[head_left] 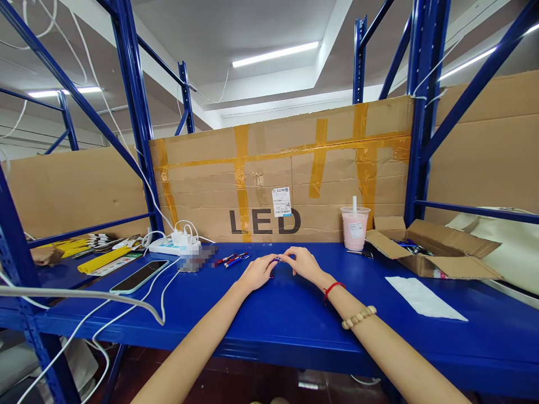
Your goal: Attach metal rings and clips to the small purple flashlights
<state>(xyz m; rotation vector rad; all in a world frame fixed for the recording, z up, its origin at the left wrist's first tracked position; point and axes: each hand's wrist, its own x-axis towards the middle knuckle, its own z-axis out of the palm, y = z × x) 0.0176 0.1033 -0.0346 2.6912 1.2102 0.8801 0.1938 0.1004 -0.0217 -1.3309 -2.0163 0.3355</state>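
Observation:
My left hand [257,273] is closed around a small, shiny blue pen [277,259], mostly covered by the fingers. From the other side, my right hand [305,264] pinches the near end of it with thumb and forefinger. The fingertips of both hands almost meet just above the blue shelf [286,320]. Under the left fingers a bit of something dark red and blue shows, too small to make out. Left of my hands lie several red and blue pens [236,260] in a loose group.
An open cardboard box [442,266] with pens inside stands right, near a pink drink cup [355,229] and a white paper sheet [425,298]. Left are a phone [138,277], a power strip [168,246] and white cables. A cardboard panel [202,191] closes the back between blue posts.

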